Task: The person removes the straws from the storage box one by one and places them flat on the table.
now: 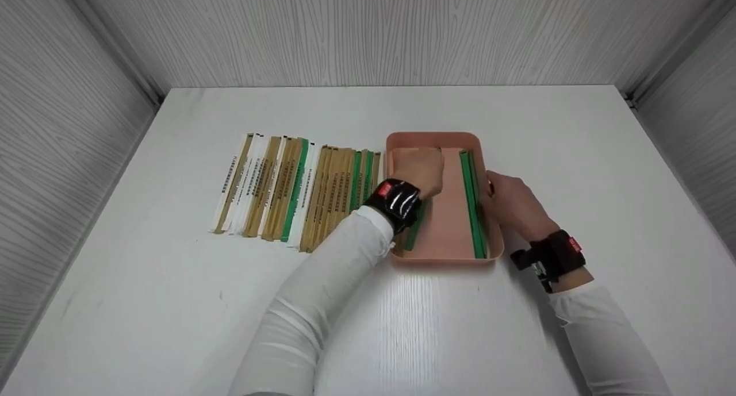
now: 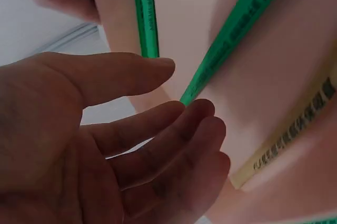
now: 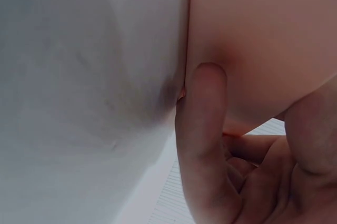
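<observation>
A pink rectangular tray point(image 1: 443, 260) stands on the table. My left hand point(image 1: 418, 169) reaches into it. In the left wrist view, the left hand point(image 2: 142, 134) has its thumb apart from its loosely bent fingers; the end of a slim green wrapped stick point(image 2: 231, 37) lies by the fingertips. Contact there is hard to tell. Green wrapped sticks point(image 1: 472, 206) lie along the tray's right wall, and a brown wrapped stick point(image 2: 287, 142) lies inside too. At the right wall, my right hand point(image 1: 517, 203) grips the tray, its thumb point(image 3: 202, 108) against the outside.
Left of the tray, several printed wrapped sticks lie side by side: white ones point(image 1: 246, 183), brown ones point(image 1: 328, 195) and green ones point(image 1: 296, 189). The white table point(image 1: 172, 304) is bounded by a grey wood-grain back panel point(image 1: 368, 34) and side panels.
</observation>
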The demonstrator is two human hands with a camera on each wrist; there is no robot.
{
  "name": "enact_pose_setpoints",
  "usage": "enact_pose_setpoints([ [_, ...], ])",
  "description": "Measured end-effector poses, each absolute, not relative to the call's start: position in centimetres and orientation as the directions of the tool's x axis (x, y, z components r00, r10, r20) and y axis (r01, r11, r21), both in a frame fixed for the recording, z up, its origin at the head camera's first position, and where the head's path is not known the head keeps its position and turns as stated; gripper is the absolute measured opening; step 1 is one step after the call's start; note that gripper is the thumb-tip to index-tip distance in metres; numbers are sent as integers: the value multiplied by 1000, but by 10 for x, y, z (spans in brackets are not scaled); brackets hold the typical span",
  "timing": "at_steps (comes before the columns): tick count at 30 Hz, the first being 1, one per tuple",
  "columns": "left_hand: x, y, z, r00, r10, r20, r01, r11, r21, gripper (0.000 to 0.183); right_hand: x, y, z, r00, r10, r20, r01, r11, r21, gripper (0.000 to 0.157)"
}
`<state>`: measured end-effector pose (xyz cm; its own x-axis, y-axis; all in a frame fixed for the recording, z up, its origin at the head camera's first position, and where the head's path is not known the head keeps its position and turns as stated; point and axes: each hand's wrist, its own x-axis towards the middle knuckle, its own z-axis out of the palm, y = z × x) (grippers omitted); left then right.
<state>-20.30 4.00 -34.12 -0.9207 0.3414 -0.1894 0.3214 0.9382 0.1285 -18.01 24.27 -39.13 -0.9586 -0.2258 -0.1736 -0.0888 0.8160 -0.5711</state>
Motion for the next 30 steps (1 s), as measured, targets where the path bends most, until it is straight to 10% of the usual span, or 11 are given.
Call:
enact_pose_setpoints([
  [5, -203, 53, -355, -921, 315, -229, 296, 948, 115, 25, -180, 242, -389, -955, -226, -190, -79, 816, -573, 26],
  [18, -190, 27, -333, -898, 389, -206, 227, 809, 542, 37, -179, 241, -389, -950, -227, -214, -68, 820, -569, 28],
  [23, -177, -12, -298, -934, 349, -80, 196, 684, 703, 4, -179, 241, -390, -951, -221, -215, -66, 828, -557, 27],
  [30, -179, -112, -281, -988, 125, -96, 6, 637, 771, 28, -178, 244, -392, -949, -205, -238, -35, 823, -566, 31],
])
